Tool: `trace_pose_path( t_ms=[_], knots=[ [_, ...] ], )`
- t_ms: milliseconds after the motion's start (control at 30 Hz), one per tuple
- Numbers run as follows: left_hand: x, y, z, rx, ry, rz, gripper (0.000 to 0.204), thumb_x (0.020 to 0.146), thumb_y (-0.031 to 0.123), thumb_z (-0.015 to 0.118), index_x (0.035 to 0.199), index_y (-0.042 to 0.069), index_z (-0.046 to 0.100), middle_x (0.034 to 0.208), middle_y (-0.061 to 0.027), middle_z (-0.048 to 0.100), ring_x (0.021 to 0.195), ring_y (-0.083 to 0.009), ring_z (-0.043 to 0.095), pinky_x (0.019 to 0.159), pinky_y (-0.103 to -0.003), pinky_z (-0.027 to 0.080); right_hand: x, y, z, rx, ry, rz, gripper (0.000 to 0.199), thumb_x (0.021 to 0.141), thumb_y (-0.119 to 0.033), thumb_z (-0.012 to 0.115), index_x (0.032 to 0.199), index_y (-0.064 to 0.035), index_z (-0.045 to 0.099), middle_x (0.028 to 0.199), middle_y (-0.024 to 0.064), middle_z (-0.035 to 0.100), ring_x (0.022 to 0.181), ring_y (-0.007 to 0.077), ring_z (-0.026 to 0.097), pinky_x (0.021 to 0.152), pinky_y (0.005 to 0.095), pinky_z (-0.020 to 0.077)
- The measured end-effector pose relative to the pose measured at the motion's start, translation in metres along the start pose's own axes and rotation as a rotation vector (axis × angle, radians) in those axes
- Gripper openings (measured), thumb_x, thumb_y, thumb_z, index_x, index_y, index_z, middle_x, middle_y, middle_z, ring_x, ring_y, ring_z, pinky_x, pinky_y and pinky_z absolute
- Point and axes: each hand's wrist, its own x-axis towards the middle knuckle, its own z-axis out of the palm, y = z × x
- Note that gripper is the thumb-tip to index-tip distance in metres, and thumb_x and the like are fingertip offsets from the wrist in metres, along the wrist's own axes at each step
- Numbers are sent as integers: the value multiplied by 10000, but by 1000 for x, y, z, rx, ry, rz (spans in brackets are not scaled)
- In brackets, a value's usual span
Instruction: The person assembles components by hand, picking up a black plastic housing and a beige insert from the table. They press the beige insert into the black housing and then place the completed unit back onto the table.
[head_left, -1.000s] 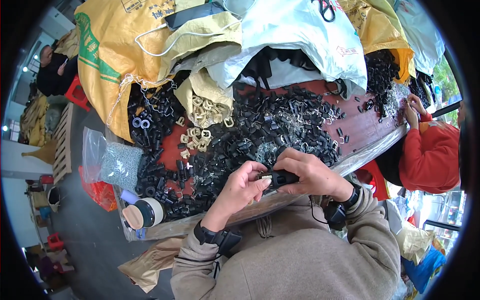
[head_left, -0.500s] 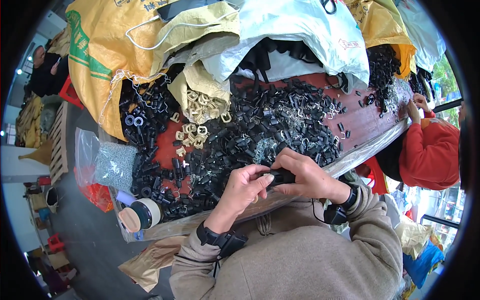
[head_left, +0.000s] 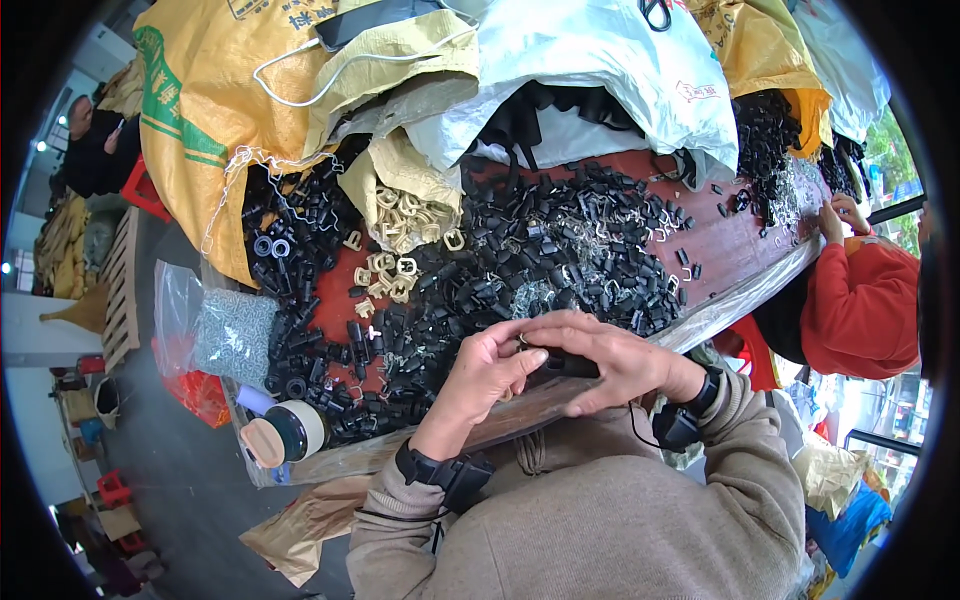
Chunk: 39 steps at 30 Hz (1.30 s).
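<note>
Close in, the left hand point(head_left: 487, 372) and right hand point(head_left: 612, 362) meet at the near edge of the worktop point(head_left: 745, 245), both pinched on a small black plastic part point(head_left: 563, 366) held between them. Just beyond lies the heap of black plastic pieces point(head_left: 540, 255), then beige buckles point(head_left: 400, 262), then stuffed sacks point(head_left: 200, 120).

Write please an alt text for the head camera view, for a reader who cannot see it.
Seen from above, a person's left hand and right hand meet around a small black part at the edge of a red table heaped with black plastic pieces. Big sacks lie behind; another person in a red sleeve works at right.
</note>
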Motion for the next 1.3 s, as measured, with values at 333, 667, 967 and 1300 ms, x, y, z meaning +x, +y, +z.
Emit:
trace_pose_path(
  t_ms=[333,667,967,1300],
  knots=[
    [-1,-5,17,-179,-116,-80,554,706,86,654,1175,-6,372,765,-39,562,512,-46,464,419,-154,344,-10,1,-3,146,-86,-189,714,615,-435,669,1109,34,457,1095,182,484,1005,315,479,860,378,368],
    [-32,19,-69,267,507,313,337,771,87,583,1083,19,475,813,-65,604,480,-27,426,390,-151,324,-154,31,-45,3,714,380,456,680,-397,604,840,22,520,777,55,498,708,127,472,636,230,366],
    [-34,38,-35,637,633,443,291,767,123,584,1021,2,509,792,-59,596,522,-81,487,454,-198,380,-182,7,-53,-7,517,623,430,694,-356,622,883,15,514,751,30,523,705,117,490,628,245,388],
    [-64,15,-92,1617,947,220,303,692,153,617,940,8,523,787,-164,549,697,-354,547,575,-406,449,-260,42,-31,-685,126,815,424,662,-180,650,1006,30,518,894,132,564,813,191,549,713,286,439]
  ],
)
